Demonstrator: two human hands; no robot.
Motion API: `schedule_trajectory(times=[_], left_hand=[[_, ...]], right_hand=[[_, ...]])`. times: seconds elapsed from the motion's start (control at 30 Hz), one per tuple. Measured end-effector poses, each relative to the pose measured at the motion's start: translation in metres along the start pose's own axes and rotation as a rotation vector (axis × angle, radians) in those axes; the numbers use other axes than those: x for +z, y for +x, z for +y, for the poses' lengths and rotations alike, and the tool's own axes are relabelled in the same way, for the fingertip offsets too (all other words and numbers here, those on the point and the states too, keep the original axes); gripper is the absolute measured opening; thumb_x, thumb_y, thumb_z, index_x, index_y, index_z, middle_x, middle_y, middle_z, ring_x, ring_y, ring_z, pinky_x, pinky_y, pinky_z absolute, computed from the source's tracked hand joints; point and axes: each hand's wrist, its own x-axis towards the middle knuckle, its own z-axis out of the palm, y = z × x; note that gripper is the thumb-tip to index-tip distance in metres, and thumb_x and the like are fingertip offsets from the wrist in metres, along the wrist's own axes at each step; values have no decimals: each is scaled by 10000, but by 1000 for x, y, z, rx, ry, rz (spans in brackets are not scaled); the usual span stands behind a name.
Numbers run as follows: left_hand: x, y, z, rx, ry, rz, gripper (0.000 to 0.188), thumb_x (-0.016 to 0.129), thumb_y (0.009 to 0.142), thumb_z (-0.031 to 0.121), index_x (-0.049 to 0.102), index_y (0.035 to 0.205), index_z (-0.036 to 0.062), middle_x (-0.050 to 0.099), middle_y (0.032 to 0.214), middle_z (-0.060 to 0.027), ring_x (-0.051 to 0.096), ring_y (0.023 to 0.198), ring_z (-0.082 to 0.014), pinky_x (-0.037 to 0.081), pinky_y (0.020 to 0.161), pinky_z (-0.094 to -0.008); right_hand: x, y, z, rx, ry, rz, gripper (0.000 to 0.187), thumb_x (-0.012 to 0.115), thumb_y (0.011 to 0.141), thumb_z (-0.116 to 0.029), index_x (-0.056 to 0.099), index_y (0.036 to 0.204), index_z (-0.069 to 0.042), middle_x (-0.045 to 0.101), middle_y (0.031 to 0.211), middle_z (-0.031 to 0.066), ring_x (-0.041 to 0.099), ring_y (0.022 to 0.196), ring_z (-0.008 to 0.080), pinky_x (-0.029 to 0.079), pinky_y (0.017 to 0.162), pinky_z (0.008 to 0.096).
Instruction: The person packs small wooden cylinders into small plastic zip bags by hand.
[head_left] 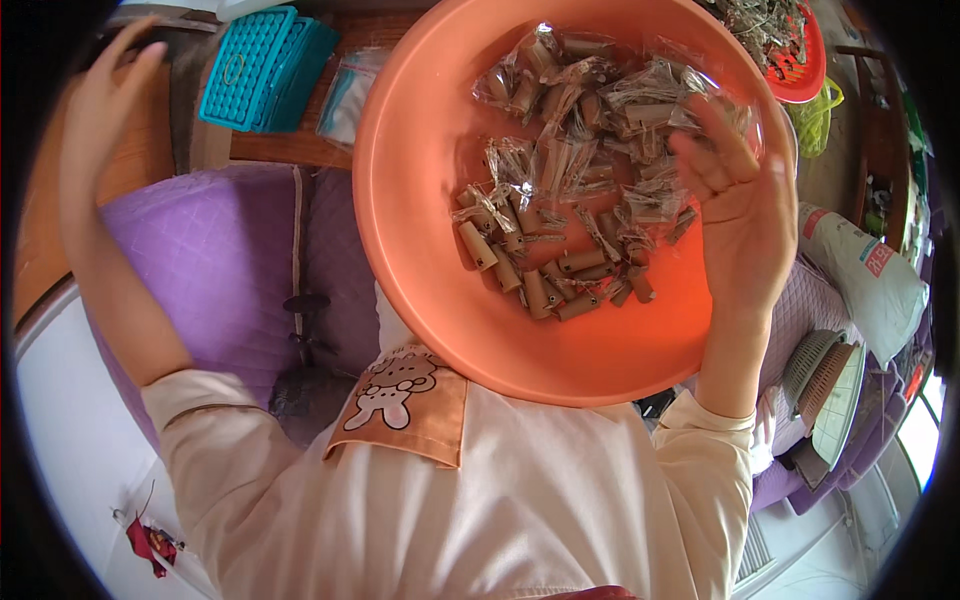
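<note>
A large orange plastic basin (420,290) rests tilted against my lap. Inside lie several short brown tubes (478,246) and others in clear plastic wrappers (650,112), along with thin twisted strands. My right hand (740,215) reaches over the basin's right side, palm showing and fingers apart beside the wrapped pieces; it appears to grip nothing, though the fingertips are slightly blurred. Off to the far left, my left hand (120,90) is raised above a brown wooden surface, away from the basin. Its fingers are spread with nothing visible between them.
Stacked teal trays (260,75) and a clear plastic packet (350,100) sit on a wooden table at the upper left. A red basket (800,60) of dried plant matter stands upper right. Purple quilted seating (200,260) and a white sack (865,280) flank me.
</note>
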Motion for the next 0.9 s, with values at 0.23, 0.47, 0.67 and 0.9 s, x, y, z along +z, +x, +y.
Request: schedule_trajectory(times=[0.23,0.47,0.67,0.9], left_hand=[[35,-37,191,505,-493,-483,268,580,712,111,579,971,43,584,934,-88,555,820,-216,446,734,-302],[131,-23,255,1100,-86,-136,70,538,686,109,576,744,116,529,778,23,505,771,-142,405,652,-255],[168,-9,271,1430,165,-25,65,562,699,176,612,707,134,545,772,34,528,783,-134,392,607,-244],[171,5,268,1406,136,102,49,539,711,155,584,707,138,501,722,42,495,733,-111,385,566,-235]], right_hand=[[-15,1,14,-3,-599,-44,220,388,845,9,539,1003,28,577,841,74,532,743,102,432,690,210],[-24,7,11,-304,-113,166,184,409,831,26,531,969,31,575,861,86,521,726,112,423,661,230],[-46,3,4,-374,8,120,182,392,831,23,517,964,24,563,888,109,517,748,148,428,700,279],[-50,2,-8,-471,127,135,181,383,820,23,523,934,40,578,854,125,536,709,150,436,667,264]])
